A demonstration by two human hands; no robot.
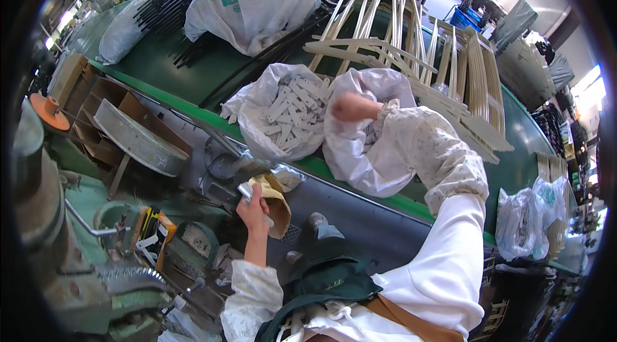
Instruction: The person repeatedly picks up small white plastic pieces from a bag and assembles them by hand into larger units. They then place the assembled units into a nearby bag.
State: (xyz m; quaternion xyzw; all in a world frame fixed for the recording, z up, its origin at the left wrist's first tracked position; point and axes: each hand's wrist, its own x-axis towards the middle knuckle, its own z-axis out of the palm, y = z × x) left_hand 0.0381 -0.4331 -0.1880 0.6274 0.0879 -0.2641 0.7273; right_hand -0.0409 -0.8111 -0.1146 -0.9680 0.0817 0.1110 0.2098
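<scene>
My left hand (252,208) is closed around a small, light grey flat strip (245,190), low in front of the green-edged table. Just behind it is a tan open box or paper bag (276,207); whether the hand touches it I cannot tell. My right hand (352,108) is smeared by motion, with its fingers unclear. It is over the left part of an open white sack (369,168), whose contents are mostly hidden by my arm. Beside that sack stands another white sack (252,125), filled with many flat white strips with holes (292,111).
A green table (160,78) holds pale slatted frames (385,17), dark rods (170,5) and a full white bag (257,8). Plastic bags (519,220) sit at its right end. Green machinery with a spring (132,280) stands at the left, near cardboard boxes (119,101).
</scene>
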